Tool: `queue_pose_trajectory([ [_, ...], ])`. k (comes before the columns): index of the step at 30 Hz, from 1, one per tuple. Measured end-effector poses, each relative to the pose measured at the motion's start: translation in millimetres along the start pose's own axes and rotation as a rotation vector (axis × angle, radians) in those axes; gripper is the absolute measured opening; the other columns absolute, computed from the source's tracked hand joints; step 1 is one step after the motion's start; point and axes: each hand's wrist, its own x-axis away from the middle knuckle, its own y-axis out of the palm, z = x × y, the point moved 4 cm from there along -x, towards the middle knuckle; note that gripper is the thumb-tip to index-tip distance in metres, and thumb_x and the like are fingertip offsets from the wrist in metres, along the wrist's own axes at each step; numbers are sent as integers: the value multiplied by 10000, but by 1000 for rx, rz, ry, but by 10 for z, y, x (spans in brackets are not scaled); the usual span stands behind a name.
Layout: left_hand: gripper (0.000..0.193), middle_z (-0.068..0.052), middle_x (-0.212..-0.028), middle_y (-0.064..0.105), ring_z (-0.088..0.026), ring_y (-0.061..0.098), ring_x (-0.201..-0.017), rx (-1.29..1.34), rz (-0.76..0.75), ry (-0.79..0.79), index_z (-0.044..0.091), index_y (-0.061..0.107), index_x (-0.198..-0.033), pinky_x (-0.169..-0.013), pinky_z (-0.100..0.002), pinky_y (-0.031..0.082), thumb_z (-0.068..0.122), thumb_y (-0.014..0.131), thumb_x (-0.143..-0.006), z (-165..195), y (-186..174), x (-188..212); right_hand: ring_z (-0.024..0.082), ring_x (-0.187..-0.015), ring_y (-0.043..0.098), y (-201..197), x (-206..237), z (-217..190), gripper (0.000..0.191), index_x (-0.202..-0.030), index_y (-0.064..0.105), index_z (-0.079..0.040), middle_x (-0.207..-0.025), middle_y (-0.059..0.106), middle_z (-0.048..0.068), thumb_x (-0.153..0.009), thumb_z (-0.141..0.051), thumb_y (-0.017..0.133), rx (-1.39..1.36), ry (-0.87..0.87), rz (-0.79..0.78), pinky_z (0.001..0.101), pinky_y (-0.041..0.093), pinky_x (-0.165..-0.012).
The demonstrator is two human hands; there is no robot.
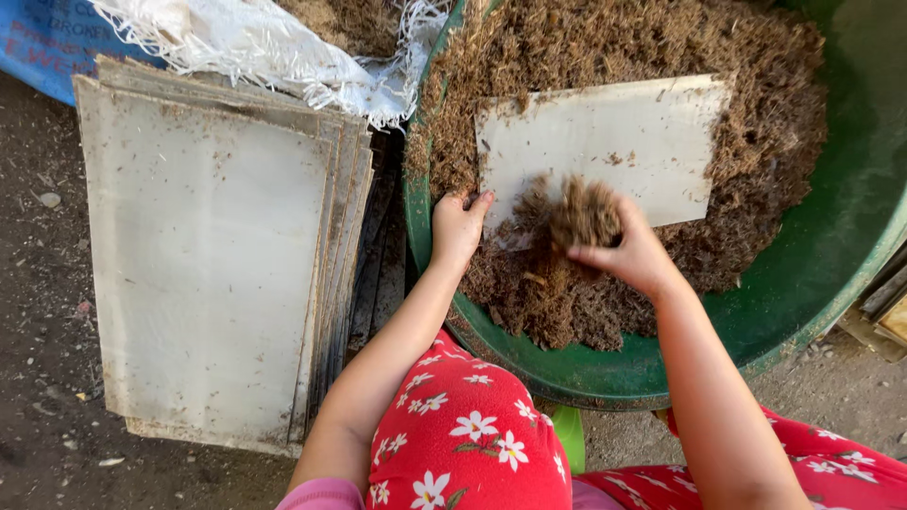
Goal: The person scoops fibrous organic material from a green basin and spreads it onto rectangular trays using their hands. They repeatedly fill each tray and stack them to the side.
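A large green basin (831, 236) holds a heap of brown shredded fibre (756, 142). A pale rectangular sheet (614, 142) lies flat on the heap. My right hand (628, 250) is closed on a clump of the brown fibre (584, 212) over the sheet's near edge. My left hand (456, 227) rests at the sheet's near left corner, fingers touching its edge and the fibre beside the basin's rim.
A stack of several pale sheets (208, 255) lies on the dirt ground (38, 331) to the left. A frayed white sack (283, 47) and a blue sack (47, 38) sit behind it. My knees in red floral cloth (463, 444) are below the basin.
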Motion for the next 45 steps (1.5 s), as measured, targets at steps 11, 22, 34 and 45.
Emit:
queue_pose_trajectory([
  [11, 245, -200, -1103, 725, -279, 685, -997, -66, 63, 45, -91, 659, -1134, -917, -389, 507, 50, 609, -941, -328, -3, -95, 372, -1568, 95, 814, -754, -1382, 545, -1575, 476, -321, -1686, 283, 103, -1059, -444, 599, 506, -645, 573, 641, -23, -1227],
  [22, 538, -253, -1296, 604, -236, 624, -1107, -133, 88, -36, -149, 440, -1385, -990, -364, 465, -12, 623, -898, -515, -139, -164, 388, -1484, 291, -1044, -1506, 141, 289, -1358, 703, -239, -1631, 423, 18, -1082, -213, 621, 131, -92, 808, 542, 236, -1240],
  [34, 266, -131, -987, 676, -122, 548, -745, -2, 40, -21, -112, 636, -1145, -686, -291, 481, -76, 560, -892, -362, -195, -176, 381, -1573, 193, 1137, -514, -990, 521, -1546, 490, -268, -1709, 162, 70, -1038, -286, 601, 354, -485, 686, 599, 59, -1275],
  [45, 205, -68, -842, 590, -117, 482, -618, 36, 53, -91, -68, 597, -1039, -592, -323, 431, -95, 576, -837, -226, -200, -131, 429, -1581, 43, -467, -646, 966, 600, -1675, 246, -301, -1740, 115, 145, -1130, -395, 477, 217, 262, 774, 673, 24, -1250],
])
